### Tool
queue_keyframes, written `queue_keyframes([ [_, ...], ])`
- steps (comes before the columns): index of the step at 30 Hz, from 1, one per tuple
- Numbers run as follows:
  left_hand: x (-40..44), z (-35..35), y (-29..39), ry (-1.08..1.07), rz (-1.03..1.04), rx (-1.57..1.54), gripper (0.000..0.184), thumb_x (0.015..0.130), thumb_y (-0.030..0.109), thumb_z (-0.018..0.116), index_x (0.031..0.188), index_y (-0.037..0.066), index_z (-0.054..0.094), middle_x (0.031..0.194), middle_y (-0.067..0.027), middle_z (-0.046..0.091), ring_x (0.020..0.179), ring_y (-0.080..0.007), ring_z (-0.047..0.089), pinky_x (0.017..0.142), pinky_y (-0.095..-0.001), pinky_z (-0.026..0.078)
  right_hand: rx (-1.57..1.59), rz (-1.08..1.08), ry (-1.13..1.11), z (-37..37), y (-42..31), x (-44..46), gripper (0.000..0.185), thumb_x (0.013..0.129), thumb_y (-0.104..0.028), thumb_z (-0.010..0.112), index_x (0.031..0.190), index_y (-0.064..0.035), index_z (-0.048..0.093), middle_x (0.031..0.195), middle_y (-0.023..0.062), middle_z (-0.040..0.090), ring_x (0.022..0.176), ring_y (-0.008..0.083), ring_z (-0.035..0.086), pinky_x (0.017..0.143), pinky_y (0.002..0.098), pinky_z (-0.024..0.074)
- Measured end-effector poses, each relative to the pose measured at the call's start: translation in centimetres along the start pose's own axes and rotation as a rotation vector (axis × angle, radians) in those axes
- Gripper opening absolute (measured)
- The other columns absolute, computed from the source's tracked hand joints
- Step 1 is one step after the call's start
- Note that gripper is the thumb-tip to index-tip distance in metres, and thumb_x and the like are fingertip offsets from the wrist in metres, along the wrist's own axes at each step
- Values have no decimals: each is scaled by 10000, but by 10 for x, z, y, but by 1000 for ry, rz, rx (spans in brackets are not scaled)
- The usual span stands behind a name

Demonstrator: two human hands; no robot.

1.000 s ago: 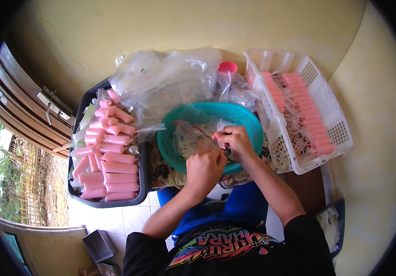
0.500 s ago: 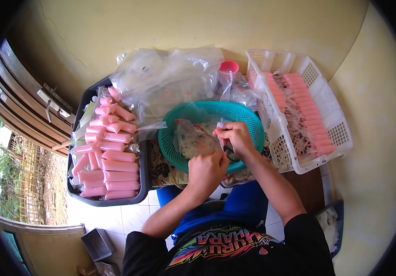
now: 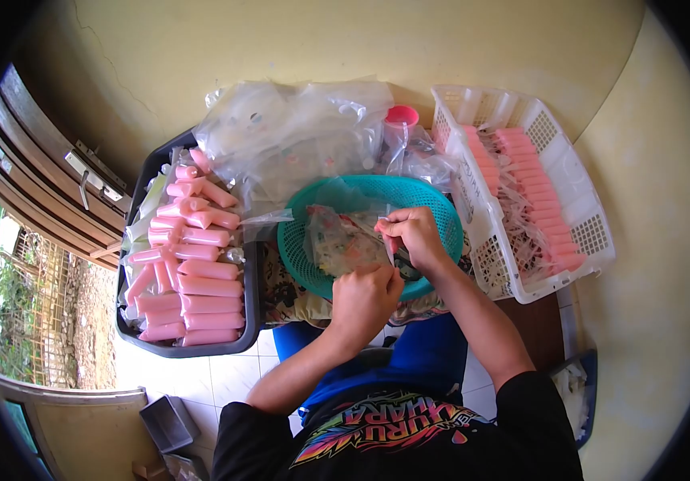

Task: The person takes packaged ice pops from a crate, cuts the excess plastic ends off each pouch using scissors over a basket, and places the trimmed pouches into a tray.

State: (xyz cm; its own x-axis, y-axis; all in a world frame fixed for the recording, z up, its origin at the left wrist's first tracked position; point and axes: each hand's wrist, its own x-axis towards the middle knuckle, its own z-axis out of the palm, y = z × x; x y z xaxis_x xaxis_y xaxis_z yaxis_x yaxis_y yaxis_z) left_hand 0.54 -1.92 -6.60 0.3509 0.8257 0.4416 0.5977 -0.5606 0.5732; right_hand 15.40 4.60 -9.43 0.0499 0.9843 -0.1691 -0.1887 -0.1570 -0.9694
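Note:
Over the teal plastic basket (image 3: 290, 248), my left hand (image 3: 361, 301) and my right hand (image 3: 415, 239) are close together with their fingers closed. A narrow pink-and-white plastic strip (image 3: 390, 247) runs between them; my right fingers pinch its upper part and my left hand grips its lower end. The fingers partly cover it, so its full shape is hidden. Crumpled clear plastic bags (image 3: 345, 240) lie in the basket just beyond my left hand.
At left, a dark tub (image 3: 250, 313) holds many pink-filled plastic tubes (image 3: 210, 305). A white crate (image 3: 553, 284) at right holds rows of similar pink tubes (image 3: 533, 184). Clear plastic sheets (image 3: 297, 120) and a pink cup (image 3: 401, 115) stand behind the basket.
My right hand has shifted slightly and turned at the fingers. The plastic strip now stretches further down toward my left hand, which has hardly moved.

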Motion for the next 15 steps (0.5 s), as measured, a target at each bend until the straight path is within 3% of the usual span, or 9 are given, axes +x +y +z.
queue_keyframes([
  [8,-2,2,-1,-9,9,-2,202,818,118,656,648,26,597,610,-116,594,532,-325,602,513,-420,484,-32,-60,-25,0,-1,2,100,836,14,668,763,79,683,614,80,621,454,93,518,425,226,388],
  [15,-2,0,-10,-37,13,-34,167,815,119,658,686,15,646,620,-117,622,545,-321,620,524,-393,498,-117,-44,-127,-10,2,8,110,886,-13,593,859,78,647,575,66,582,426,93,480,403,221,345],
])
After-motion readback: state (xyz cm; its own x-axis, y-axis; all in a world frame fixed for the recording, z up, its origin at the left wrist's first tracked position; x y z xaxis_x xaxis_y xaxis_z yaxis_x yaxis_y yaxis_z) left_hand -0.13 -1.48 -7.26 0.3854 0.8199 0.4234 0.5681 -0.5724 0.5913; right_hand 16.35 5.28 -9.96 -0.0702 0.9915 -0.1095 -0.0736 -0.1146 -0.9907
